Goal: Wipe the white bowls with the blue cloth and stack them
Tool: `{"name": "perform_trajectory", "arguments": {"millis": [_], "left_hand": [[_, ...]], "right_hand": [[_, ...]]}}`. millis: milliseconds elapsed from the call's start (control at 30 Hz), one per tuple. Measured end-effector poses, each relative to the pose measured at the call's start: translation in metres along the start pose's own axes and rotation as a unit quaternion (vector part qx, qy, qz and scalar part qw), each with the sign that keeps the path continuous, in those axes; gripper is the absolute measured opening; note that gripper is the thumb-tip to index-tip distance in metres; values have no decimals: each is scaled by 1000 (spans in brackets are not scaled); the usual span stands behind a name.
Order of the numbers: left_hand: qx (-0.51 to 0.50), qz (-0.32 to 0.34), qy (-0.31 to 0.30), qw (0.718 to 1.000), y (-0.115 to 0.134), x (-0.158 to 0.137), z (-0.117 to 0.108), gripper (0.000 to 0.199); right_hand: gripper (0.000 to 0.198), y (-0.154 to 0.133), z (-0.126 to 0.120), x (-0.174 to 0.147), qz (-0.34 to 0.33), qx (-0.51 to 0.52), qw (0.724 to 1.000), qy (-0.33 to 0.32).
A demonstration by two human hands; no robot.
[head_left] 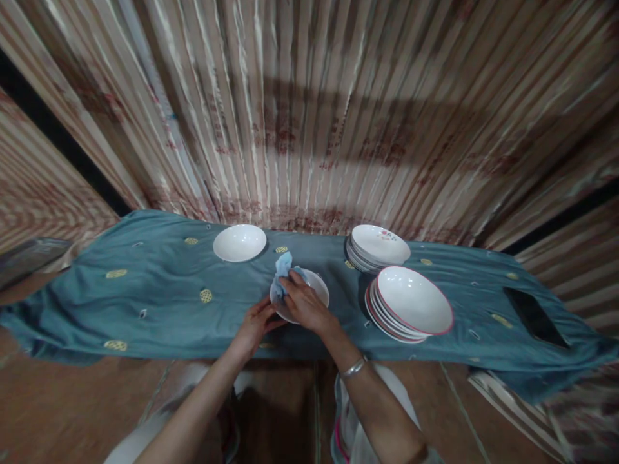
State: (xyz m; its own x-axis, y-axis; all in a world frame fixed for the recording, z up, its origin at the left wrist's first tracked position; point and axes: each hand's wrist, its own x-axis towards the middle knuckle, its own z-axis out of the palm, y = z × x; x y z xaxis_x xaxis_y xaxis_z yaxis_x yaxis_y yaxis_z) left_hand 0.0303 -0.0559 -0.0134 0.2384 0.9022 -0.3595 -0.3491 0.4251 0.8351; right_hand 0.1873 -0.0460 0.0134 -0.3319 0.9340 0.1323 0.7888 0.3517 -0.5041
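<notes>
A white bowl (318, 291) is held over the front middle of the cloth-covered table. My left hand (258, 322) grips its left rim, with the fingers partly hidden beneath it. Inside the bowl, my right hand (304, 299) presses a light blue cloth (283, 267) against the left part of the inner wall. Behind and to the left, a single white bowl (240, 243) rests by itself. To the right of my hands are a stack of red-rimmed white bowls (414, 301) and, farther back, a stack of white plates (380, 245) with a floral print.
A teal patterned cloth (164, 309) covers the long table. On its right end lies a black phone (536, 317). Pleated curtains (309, 129) hang directly behind the table. A dark flat object (31, 258) is at the far left edge.
</notes>
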Motion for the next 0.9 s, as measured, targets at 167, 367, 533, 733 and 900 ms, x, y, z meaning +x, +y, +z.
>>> {"name": "perform_trajectory", "arguments": {"millis": [167,367,533,733,900], "left_hand": [[16,-1,5,1000,2,-2,3,49],[23,3,9,1000,5,-5,6,47],[19,5,13,1000,4,-5,7,47],[4,12,15,1000,0,-6,7,43],[3,14,13,1000,-1,-6,6,43]], "right_hand": [[52,10,-10,4,53,-117,992,1],[46,17,-25,-2,96,-179,979,5],[37,15,-33,-14,115,-217,969,-1],[30,11,-40,-34,127,-232,964,-24],[28,9,-41,-48,103,-176,977,-61]]}}
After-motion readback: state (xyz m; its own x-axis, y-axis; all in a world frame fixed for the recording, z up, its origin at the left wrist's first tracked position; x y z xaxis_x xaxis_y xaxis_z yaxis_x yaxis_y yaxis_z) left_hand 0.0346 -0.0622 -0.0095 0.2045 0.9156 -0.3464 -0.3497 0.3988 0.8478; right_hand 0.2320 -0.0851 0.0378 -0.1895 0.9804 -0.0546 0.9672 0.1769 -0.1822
